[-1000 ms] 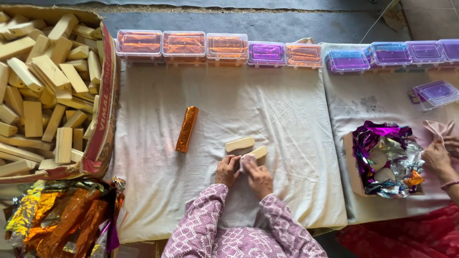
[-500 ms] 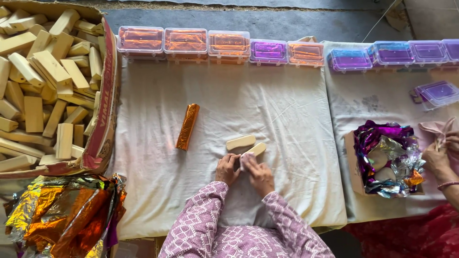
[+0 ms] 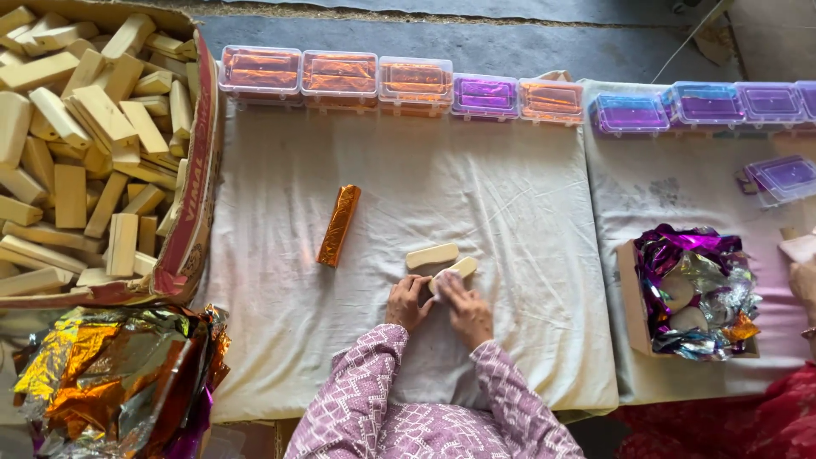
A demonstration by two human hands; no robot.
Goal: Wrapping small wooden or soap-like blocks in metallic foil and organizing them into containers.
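A cardboard box (image 3: 194,212) of wooden blocks sat left. On the white cloth (image 3: 510,187), the left hand (image 3: 408,302) and right hand (image 3: 463,308) together gripped a pale block (image 3: 457,269): probably light and stiff, best held by its long sides.

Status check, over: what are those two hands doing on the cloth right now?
Left hand and right hand both gripping one pale wooden block. Second block beside it, untouched. Orange foil-wrapped bar lies apart, nothing in the way.

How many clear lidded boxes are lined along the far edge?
8 in the row: three orange, purple, orange, then three purple; more may lie beyond the right frame edge.
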